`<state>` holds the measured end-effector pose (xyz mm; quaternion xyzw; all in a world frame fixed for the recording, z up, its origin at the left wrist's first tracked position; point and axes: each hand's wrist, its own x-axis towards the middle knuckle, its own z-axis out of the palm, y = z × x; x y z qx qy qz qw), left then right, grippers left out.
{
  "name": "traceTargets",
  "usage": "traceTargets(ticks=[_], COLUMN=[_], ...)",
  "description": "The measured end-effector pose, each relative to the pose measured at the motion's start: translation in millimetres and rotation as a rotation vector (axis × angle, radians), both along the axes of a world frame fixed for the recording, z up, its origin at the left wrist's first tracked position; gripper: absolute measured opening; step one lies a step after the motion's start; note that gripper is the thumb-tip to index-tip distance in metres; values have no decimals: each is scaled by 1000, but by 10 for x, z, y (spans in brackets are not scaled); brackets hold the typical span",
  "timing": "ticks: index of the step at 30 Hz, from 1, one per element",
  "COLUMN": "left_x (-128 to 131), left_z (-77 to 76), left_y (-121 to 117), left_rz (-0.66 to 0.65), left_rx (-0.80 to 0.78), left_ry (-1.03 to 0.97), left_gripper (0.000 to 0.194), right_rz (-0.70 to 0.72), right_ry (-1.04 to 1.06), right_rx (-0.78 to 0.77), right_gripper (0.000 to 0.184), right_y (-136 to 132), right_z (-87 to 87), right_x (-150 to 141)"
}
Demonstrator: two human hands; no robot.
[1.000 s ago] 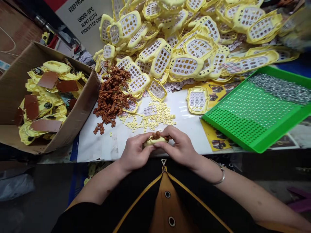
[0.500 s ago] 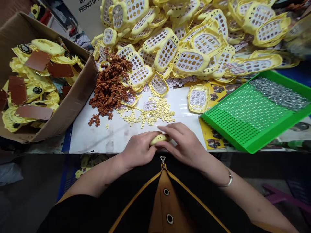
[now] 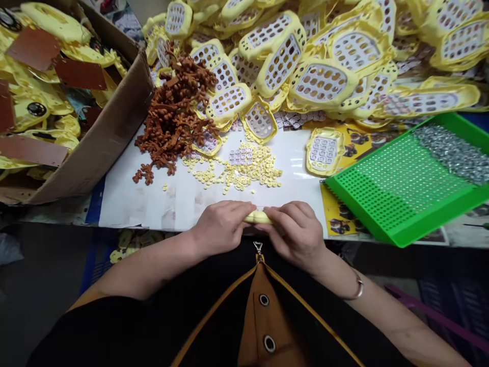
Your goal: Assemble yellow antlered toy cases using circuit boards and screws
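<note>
A pale yellow plastic shell is held at the table's front edge, seen nearly edge-on. My left hand grips its left end, thumb and fingers closed round it. On its right end, my right hand is closed with the fingertips pressing the top. Most of the shell is hidden by the fingers. Just beyond the hands lie small yellow button pieces, loose on white paper. To their right is a yellow shell with a pale keypad panel.
A cardboard box of yellow shells stands at left. Brown plastic parts are heaped beside it. Many yellow shells with perforated panels are piled at the back. A green perforated tray at right holds small metal screws.
My right fingers have shifted from loosely arched over the shell to gripping its right end. The shell has turned more edge-on. The camera view has moved slightly closer to the table.
</note>
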<state>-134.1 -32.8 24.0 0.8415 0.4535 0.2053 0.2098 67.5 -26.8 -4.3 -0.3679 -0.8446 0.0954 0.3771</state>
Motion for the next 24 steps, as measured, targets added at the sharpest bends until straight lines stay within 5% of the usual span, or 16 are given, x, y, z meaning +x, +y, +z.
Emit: traceTargets(ticks=[8, 12, 20, 24], left_x=[-138, -116, -108, -55], left_z=[-72, -74, -136, -43], left_y=[-5, -30, -94, -63], left_rz=[169, 135, 75, 47], left_rx=[-117, -44, 130, 10], left_ry=[-102, -59, -34, 58], left_gripper=[32, 32, 29, 30], right_rz=[-97, -74, -83, -77], right_ry=[-109, -204, -72, -63], right_rx=[24, 119, 175, 184], right_gripper=[22, 31, 18, 16], right_y=[68, 51, 43, 42], right_z=[1, 25, -81, -76], right_x=[51, -34, -113, -138])
